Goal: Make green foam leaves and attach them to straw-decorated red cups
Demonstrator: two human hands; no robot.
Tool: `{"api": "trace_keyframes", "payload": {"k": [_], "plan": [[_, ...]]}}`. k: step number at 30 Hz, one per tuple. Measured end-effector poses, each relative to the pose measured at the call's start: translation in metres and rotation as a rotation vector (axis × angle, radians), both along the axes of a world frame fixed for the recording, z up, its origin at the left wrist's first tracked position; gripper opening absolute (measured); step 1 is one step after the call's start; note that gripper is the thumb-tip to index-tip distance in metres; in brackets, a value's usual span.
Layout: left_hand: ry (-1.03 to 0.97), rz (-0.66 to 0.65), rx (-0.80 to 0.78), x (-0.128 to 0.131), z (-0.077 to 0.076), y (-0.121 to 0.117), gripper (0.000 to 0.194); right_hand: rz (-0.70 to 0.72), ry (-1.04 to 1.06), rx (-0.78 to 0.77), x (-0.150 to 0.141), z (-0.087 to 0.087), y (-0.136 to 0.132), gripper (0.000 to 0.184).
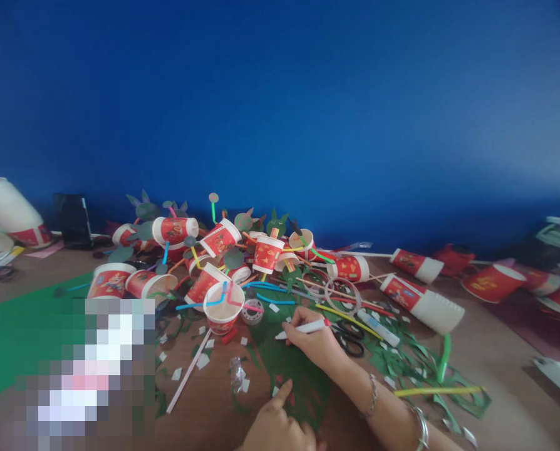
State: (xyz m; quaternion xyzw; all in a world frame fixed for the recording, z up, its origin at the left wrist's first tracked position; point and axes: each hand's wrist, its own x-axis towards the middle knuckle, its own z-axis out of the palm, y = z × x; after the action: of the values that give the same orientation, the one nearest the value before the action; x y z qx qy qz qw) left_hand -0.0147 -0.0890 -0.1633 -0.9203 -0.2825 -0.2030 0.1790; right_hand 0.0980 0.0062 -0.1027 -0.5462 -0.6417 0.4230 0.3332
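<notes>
A white marker with a red end (314, 326) is pinched in my right hand (311, 341), its tip pointing left over a sheet of dark green paper (268, 351). Reddish marks show on the lower part of that sheet. My left hand (280, 423) reaches in from the bottom edge, index finger stretched out onto the green paper, the other fingers partly cut off by the frame. Just beyond the marker stands a paper cup (223, 307) with blue and pink straws in it. Black-handled scissors (350, 341) lie right of my right hand.
Several red and white paper cups decorated with straws and green paper heads (267, 254) are heaped against the blue wall. Stacked cups (421, 304), a glue tube (378, 327) and green scraps (402, 357) lie to the right. A pink straw (189, 369) rests at left.
</notes>
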Motion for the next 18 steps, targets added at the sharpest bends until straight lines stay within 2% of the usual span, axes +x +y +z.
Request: {"api": "trace_keyframes", "payload": {"k": [6, 13, 18], "plan": [[-0.047, 0.011, 0.048, -0.0001, 0.0035, 0.0004, 0.05, 0.017, -0.009, -0.003, -0.0004, 0.0019, -0.0002, 0.024], [-0.051, -0.006, 0.04, -0.0003, 0.0038, 0.0006, 0.05, -0.028, -0.022, 0.012, -0.0007, 0.0007, 0.0004, 0.023], [-0.036, -0.004, 0.036, -0.0003, 0.001, 0.0004, 0.05, -0.03, 0.064, 0.035, 0.0023, 0.0006, 0.0015, 0.025]]}}
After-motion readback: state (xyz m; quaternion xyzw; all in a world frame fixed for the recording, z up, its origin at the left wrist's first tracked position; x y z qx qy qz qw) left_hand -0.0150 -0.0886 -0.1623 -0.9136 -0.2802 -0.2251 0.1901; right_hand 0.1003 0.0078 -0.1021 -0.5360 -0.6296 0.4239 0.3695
